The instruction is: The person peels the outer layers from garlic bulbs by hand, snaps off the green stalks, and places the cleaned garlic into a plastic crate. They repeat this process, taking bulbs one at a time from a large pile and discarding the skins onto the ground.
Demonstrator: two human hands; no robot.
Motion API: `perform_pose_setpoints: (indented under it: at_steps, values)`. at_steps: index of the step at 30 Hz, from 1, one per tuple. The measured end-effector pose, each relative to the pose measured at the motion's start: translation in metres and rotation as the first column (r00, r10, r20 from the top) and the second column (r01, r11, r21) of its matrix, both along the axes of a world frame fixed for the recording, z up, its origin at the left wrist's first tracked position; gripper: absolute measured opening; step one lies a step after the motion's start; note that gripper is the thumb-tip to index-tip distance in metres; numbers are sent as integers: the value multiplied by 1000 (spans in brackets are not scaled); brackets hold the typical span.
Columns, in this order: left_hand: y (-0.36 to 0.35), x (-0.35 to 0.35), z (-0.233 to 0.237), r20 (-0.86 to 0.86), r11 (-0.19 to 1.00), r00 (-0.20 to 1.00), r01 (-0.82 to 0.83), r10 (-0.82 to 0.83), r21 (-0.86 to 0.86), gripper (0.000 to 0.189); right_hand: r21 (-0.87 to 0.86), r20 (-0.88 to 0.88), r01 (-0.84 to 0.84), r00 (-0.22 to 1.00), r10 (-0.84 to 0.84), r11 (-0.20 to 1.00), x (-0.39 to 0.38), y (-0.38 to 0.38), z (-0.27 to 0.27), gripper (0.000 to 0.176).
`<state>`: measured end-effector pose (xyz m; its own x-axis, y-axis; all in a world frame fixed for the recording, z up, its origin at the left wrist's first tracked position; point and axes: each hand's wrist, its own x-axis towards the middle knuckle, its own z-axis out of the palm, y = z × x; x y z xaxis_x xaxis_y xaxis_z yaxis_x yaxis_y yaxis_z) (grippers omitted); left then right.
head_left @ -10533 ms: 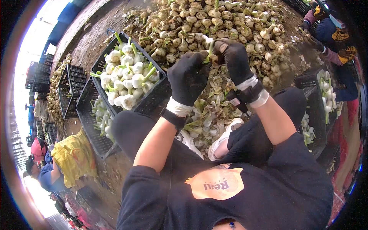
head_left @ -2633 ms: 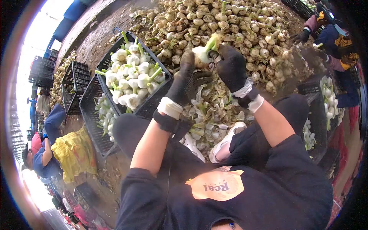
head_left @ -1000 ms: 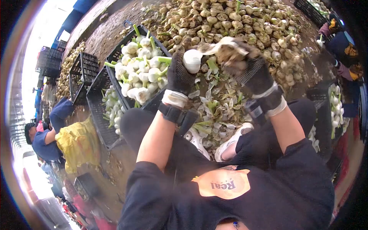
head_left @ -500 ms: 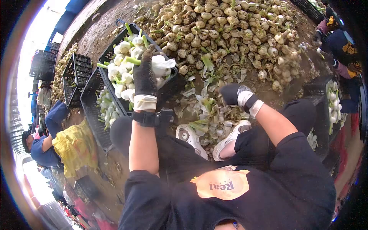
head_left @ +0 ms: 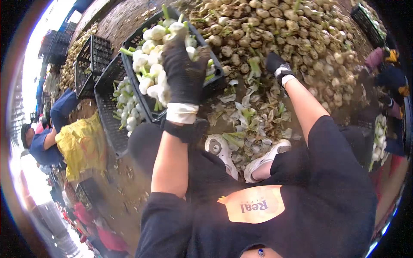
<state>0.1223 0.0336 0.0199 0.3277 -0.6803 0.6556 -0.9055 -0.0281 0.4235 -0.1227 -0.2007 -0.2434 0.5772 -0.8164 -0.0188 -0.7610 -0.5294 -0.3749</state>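
My left hand (head_left: 185, 71), in a black glove with a white cuff, is over the crate (head_left: 129, 71) of cleaned white garlic bulbs (head_left: 148, 58). Its fingers look apart though blurred, and white bulbs show beside and between them. My right hand (head_left: 276, 64), also dark-gloved with white at the wrist, is at the near edge of the heap of uncleaned garlic (head_left: 318, 51). Those fingers are curled closed; whatever they may hold is hidden. Peeled skins and leaves (head_left: 251, 112) lie on the ground between my hands and my shoes.
A second black crate (head_left: 103, 88) with garlic adjoins the first on the left, with another crate (head_left: 95, 56) behind. A person (head_left: 45, 146) sits far left near a yellow sack (head_left: 84, 146). More garlic (head_left: 379, 137) and another person's sleeve (head_left: 393, 77) are at the right.
My left hand has moved over the crate; the garlic bulb with a green stem it held is no longer distinct. My right hand has reached forward from the skins to the heap.
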Motion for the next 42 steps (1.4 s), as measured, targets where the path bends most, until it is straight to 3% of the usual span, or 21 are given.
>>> perform_pose_setpoints:
  at_steps: [4,6,8,9,11,12,14,16,18,20,21,22,24,25,26,28,29,32,38,40,42]
  values:
    - [-4,-30,9,-64,999,998,-21,24,47,48,-9,-286,103,953,-101,995,6,43,49,26]
    - [-13,-39,3,-94,994,990,109,-107,12,54,-216,43,160,987,-155,963,-14,61,27,24]
    - [-19,-49,-7,-88,977,973,210,-213,-45,51,-177,6,92,996,-93,980,-30,41,4,28]
    - [-20,-58,-15,-315,951,910,304,-270,63,52,-183,-4,98,995,-100,978,-27,42,33,28]
    - [-17,-76,-13,-592,865,758,464,-274,193,56,359,-171,173,978,-117,917,-7,47,127,41]
    - [-21,-81,-27,-595,864,751,471,-286,180,56,475,170,-44,984,-42,879,-25,30,72,41]
    - [-32,-87,-69,-467,887,831,425,-304,179,62,774,595,-346,685,-420,531,-24,64,145,42]
    - [-31,-86,-52,-589,831,769,482,-249,277,68,724,564,-289,771,-296,626,-27,86,195,42]
    - [-28,-93,-24,-685,809,688,532,-241,250,70,691,620,-303,715,-322,657,-37,102,212,41]
    - [-28,-109,-16,-596,824,752,508,-282,251,69,277,693,-311,720,35,909,-46,116,214,42]
    - [-26,-114,-14,-459,855,806,491,-375,164,69,463,621,-169,763,-182,870,-40,129,236,42]
    - [-24,-119,-11,-306,873,844,483,-441,74,70,463,624,-160,757,-193,872,-41,130,230,42]
    - [-22,-122,-7,-258,869,852,489,-456,80,72,518,797,-345,528,-295,783,-39,137,222,43]
    - [-18,-123,-5,-276,874,852,480,-445,71,72,620,681,-275,654,-329,735,-45,139,236,39]
    - [-18,-124,-1,-290,882,852,468,-435,53,72,616,687,-273,645,-335,739,-46,143,237,39]
    - [-20,-127,5,-278,876,841,482,-464,-6,73,261,920,-439,384,-83,860,-48,149,235,39]
    - [-20,-126,7,-266,874,841,485,-472,-19,73,554,830,-533,292,-475,640,-48,146,231,42]
    - [-18,-127,2,-284,881,840,471,-462,-39,75,559,822,-473,419,-385,681,-50,151,262,45]
    - [-19,-131,3,-252,877,846,479,-471,-32,76,427,834,-362,512,-206,829,-54,137,225,45]
    - [-21,-131,3,-260,865,828,498,-497,-69,74,557,794,-349,490,-360,753,-54,148,250,43]
    - [-23,-131,1,-467,854,737,514,-488,-81,71,649,759,-376,377,-531,661,-55,149,247,36]
